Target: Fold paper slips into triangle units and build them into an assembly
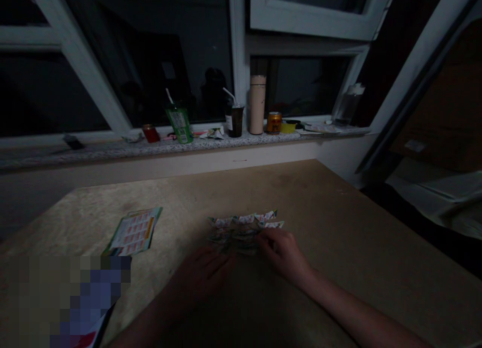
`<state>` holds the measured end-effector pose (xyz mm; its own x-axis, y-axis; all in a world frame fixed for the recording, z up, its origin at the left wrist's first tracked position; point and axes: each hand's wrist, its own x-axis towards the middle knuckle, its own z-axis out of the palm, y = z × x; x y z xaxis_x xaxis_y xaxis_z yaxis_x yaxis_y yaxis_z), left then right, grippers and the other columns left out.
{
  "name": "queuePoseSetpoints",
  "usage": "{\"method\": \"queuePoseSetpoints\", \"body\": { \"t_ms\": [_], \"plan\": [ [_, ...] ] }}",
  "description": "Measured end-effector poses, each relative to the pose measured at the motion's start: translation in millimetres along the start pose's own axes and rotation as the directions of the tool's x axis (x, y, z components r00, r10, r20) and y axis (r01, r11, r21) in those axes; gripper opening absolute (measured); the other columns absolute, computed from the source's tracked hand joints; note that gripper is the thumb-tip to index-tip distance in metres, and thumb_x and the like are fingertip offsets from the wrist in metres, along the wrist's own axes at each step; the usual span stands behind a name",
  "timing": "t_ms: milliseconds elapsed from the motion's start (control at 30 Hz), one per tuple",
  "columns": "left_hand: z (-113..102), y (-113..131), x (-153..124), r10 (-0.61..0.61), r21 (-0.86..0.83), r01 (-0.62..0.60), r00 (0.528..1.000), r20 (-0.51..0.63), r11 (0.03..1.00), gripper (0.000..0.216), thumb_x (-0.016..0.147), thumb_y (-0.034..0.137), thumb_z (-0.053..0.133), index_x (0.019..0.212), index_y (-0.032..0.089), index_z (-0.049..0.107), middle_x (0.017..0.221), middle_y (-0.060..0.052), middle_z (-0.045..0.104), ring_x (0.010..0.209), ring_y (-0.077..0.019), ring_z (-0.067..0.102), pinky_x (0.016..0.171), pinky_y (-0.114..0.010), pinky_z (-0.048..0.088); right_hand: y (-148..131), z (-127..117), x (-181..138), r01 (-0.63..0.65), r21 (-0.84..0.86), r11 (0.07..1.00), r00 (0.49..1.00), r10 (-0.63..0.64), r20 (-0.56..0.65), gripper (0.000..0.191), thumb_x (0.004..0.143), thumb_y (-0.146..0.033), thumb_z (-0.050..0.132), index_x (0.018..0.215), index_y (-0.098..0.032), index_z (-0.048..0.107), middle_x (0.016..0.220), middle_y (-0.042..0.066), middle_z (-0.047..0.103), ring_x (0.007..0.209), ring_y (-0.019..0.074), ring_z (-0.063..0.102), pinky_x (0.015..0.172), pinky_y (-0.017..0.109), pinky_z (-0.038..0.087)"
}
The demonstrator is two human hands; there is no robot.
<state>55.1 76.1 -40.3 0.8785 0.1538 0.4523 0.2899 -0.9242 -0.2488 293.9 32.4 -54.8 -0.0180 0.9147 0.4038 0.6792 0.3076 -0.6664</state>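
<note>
A folded, colourfully printed paper (243, 227) with a zigzag upper edge lies on the tan table (339, 222) in dim light. My left hand (205, 272) rests flat at its lower left corner, fingers stretched toward the paper. My right hand (280, 252) has its fingers curled and pressed onto the paper's lower right part. A printed leaflet (134, 231) lies flat to the left, apart from both hands.
A stone windowsill (113, 148) behind the table carries a green drink carton (179, 123) with straw, a dark cup (235, 120) with straw, a tall beige flask (257, 105), cans (273, 122) and a clear bottle (348, 106). A blurred patch covers the lower left.
</note>
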Motion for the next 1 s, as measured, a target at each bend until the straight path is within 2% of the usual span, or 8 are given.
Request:
{"method": "queuePoseSetpoints", "body": {
  "t_ms": [67,167,267,433,633,767,1000],
  "plan": [
    [-3.8,1.4,-5.1,0.039,-0.008,-0.039,0.999,0.036,0.999,0.032,0.093,0.004,0.035,0.104,0.017,0.061,0.09,-0.003,0.074,0.079,-0.0166,0.067,0.081,-0.032,0.049,-3.7,5.4,-4.8,0.107,-0.03,0.994,0.994,-0.107,-0.005,0.026,0.09,-0.026,0.045,0.067,-0.018,0.054,0.061,0.001,0.055,0.058,0.0149,0.049,0.057,0.025,0.032],
    [-10.6,3.8,-11.0,0.075,-0.041,-0.071,0.993,0.091,0.997,0.034,0.093,0.003,0.032,0.104,0.018,0.06,0.093,-0.002,0.073,0.083,-0.0156,0.066,0.082,-0.029,0.049,-7.4,15.4,-12.2,0.283,-0.101,0.954,0.959,-0.282,0.027,0.024,0.09,-0.025,0.046,0.068,-0.019,0.055,0.063,0.002,0.058,0.059,0.0154,0.05,0.059,0.026,0.033],
    [-15.4,7.1,-16.7,0.06,-0.088,-0.048,0.988,0.142,0.995,0.03,0.093,0.004,0.035,0.102,0.017,0.06,0.091,-0.003,0.073,0.081,-0.0162,0.066,0.08,-0.03,0.05,-10.2,24.8,-18.8,0.363,-0.138,0.922,0.931,-0.352,0.097,0.026,0.091,-0.025,0.046,0.067,-0.019,0.052,0.063,0.002,0.059,0.06,0.0152,0.05,0.059,0.026,0.034],
    [-19.1,11.6,-26.7,0.019,-0.146,0.008,0.982,0.186,0.989,0.026,0.091,0.005,0.04,0.1,0.019,0.061,0.088,-0.002,0.072,0.077,-0.0161,0.066,0.079,-0.029,0.049,-13.9,32.4,-24.4,0.386,-0.164,0.908,0.92,-0.365,0.143,0.026,0.091,-0.024,0.044,0.066,-0.019,0.052,0.062,0.002,0.058,0.058,0.0146,0.051,0.058,0.026,0.033],
    [-25.3,9.6,-34.7,-0.093,-0.217,0.125,0.984,0.154,0.968,0.029,0.094,0.01,0.038,0.112,0.021,0.057,0.101,0.0,0.071,0.089,-0.0157,0.065,0.084,-0.029,0.047,-14.4,32.1,-23.4,0.342,-0.062,0.938,0.934,-0.331,0.138,0.017,0.092,-0.02,0.044,0.079,-0.018,0.055,0.067,0.003,0.06,0.062,0.0156,0.054,0.059,0.026,0.037],
    [-29.8,6.8,-39.7,-0.112,-0.215,0.143,0.982,0.152,0.966,0.028,0.094,0.011,0.042,0.114,0.023,0.057,0.108,0.002,0.07,0.095,-0.0139,0.063,0.09,-0.027,0.044,-17.5,32.1,-23.4,0.335,-0.078,0.939,0.938,-0.324,0.126,0.013,0.092,-0.017,0.043,0.088,-0.018,0.056,0.071,0.004,0.06,0.066,0.0173,0.055,0.06,0.027,0.039],
    [-31.2,3.9,-49.0,-0.124,-0.193,0.158,0.977,0.176,0.968,0.029,0.091,0.009,0.048,0.115,0.022,0.056,0.115,0.001,0.068,0.101,-0.0153,0.061,0.093,-0.031,0.042,-36.2,42.8,-22.7,0.439,-0.103,0.893,0.894,-0.422,0.152,0.013,0.091,-0.016,0.042,0.091,-0.018,0.055,0.072,0.005,0.059,0.066,0.0191,0.051,0.06,0.029,0.039]
  ]
}}
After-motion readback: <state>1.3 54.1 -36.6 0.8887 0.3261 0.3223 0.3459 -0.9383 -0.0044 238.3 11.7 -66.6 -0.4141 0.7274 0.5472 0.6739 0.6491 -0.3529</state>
